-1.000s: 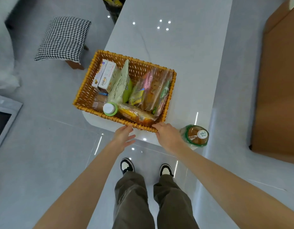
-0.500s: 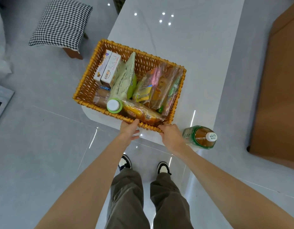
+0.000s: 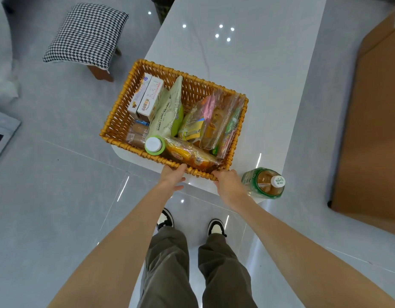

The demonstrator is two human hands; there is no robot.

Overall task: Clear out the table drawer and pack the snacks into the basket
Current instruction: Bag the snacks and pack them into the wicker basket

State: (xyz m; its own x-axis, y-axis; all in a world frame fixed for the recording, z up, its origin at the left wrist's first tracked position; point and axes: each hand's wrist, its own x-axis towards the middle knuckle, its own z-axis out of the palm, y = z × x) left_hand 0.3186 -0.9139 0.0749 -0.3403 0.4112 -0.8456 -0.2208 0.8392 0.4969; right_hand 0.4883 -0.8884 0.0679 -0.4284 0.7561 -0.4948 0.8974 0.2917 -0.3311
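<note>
The basket [image 3: 116,130] sits at the near left corner of the worktop [image 3: 247,70], and its left side hangs out past the rounded corner over the floor. It is packed: two cartons [image 3: 145,96] stand at the far left, with a green pouch [image 3: 170,110] beside them. Clear snack bags [image 3: 212,121] lean along the right wall, and a yellow packet [image 3: 187,155] and a white-capped bottle [image 3: 154,145] lie along the near wall.

A second ago the left hand [image 3: 173,175] hovered open, just short of the weave. Now its thumb lies over the near rim with the fingers under it, so it grips. The right hand [image 3: 227,183] is clamped on the same rim as before, fingers curled over the edge. With both hands now set apart on that rim, packing looks nearly done, and I judge a lift or a slide of the basket is about to start.

One tea bottle [image 3: 264,183] stands outside the basket at the near right corner, just beside the right hand, and may yet belong inside. The drawer is not in view.

A push away has a long bare stretch of worktop beyond the far rim. A sideways slide left would take the basket further off the worktop. A checked stool [image 3: 85,34] stands well apart on the floor at far left.
</note>
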